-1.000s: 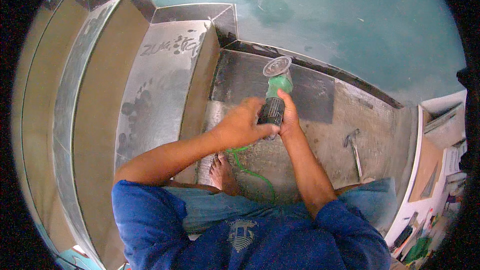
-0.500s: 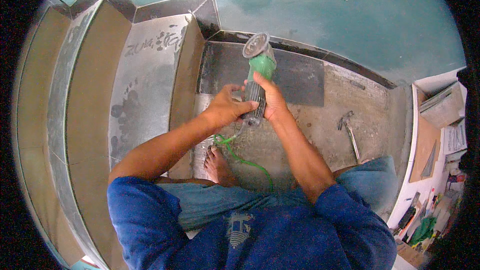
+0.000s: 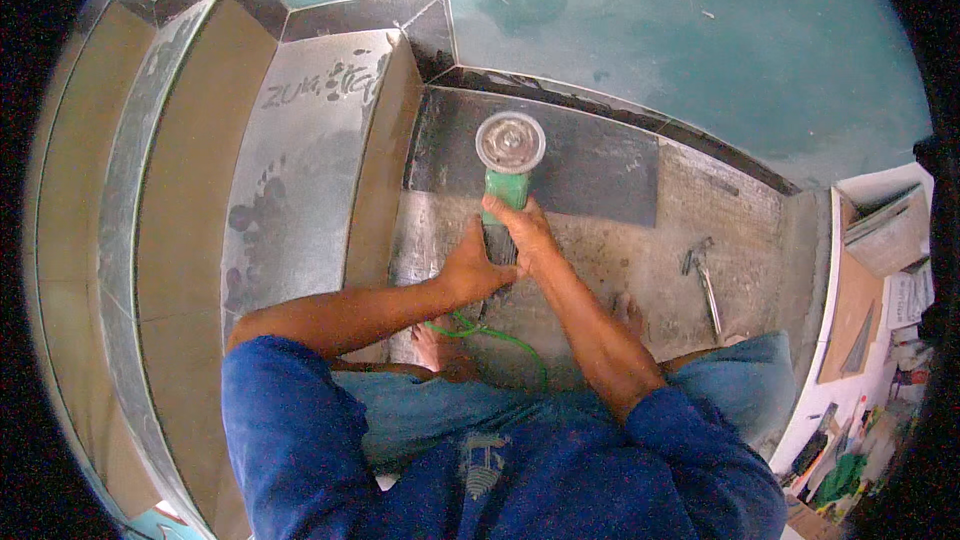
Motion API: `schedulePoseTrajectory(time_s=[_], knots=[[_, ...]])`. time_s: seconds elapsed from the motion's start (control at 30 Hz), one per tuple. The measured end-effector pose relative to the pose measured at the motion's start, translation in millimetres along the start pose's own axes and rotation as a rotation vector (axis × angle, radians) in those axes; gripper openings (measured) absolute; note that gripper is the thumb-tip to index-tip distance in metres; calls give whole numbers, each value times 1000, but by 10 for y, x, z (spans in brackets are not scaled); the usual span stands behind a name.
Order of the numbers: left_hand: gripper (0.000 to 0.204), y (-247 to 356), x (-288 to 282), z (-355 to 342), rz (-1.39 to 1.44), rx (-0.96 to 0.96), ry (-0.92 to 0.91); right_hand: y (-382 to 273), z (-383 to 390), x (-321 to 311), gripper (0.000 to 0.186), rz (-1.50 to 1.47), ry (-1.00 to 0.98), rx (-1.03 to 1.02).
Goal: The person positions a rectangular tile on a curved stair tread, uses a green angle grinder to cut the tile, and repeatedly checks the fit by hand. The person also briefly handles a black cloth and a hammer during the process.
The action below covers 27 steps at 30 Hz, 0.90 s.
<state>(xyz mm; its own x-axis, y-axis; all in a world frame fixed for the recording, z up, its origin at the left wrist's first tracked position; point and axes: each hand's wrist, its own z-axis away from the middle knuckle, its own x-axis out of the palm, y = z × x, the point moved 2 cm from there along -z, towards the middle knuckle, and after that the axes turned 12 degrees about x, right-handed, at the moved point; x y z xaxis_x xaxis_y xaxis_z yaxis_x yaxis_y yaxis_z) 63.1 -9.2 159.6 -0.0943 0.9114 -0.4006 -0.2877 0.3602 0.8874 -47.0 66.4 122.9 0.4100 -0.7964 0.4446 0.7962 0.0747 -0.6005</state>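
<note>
I hold a green and dark angle grinder (image 3: 506, 183) in both hands, disc (image 3: 510, 143) facing up and away from me. My right hand (image 3: 525, 230) is closed round the body near the green head, thumb along it. My left hand (image 3: 478, 262) grips the dark rear handle. A green cord (image 3: 515, 340) curves across the floor below it, near my bare foot. A dark tile (image 3: 610, 180) lies on the rough floor beyond the grinder. A hammer (image 3: 710, 300) lies to the right.
Tiled steps (image 3: 280, 170) rise at the left. A green wall (image 3: 680, 30) with dark skirting runs behind. At the right stand a white ledge (image 3: 808, 410) with a tan board (image 3: 850, 350), tile offcuts (image 3: 885, 230) and assorted tools (image 3: 840, 460).
The grinder has turned in my hands, so its disc now faces the camera more squarely. My left hand's fingers have closed more round the rear handle.
</note>
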Motion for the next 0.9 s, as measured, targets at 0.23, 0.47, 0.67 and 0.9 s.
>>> schedulePoseTrajectory(time_s=[0.23, 0.47, 0.67, 0.9], knots=[[94, -163, 134, 118, 238, -23, -113, 97, 75, -99, 43, 220, -147, 186], [81, -168, 21, 55, 366, -187, -136, 214, 19, -77, 45, 278, -104, 174], [91, -319, 20, -15, 384, -168, -279, 212, -32, -105, 44, 288, -116, 154], [60, -317, -108, 6, 255, -421, -525, 313, -42, -200, 47, 364, -124, 164]])
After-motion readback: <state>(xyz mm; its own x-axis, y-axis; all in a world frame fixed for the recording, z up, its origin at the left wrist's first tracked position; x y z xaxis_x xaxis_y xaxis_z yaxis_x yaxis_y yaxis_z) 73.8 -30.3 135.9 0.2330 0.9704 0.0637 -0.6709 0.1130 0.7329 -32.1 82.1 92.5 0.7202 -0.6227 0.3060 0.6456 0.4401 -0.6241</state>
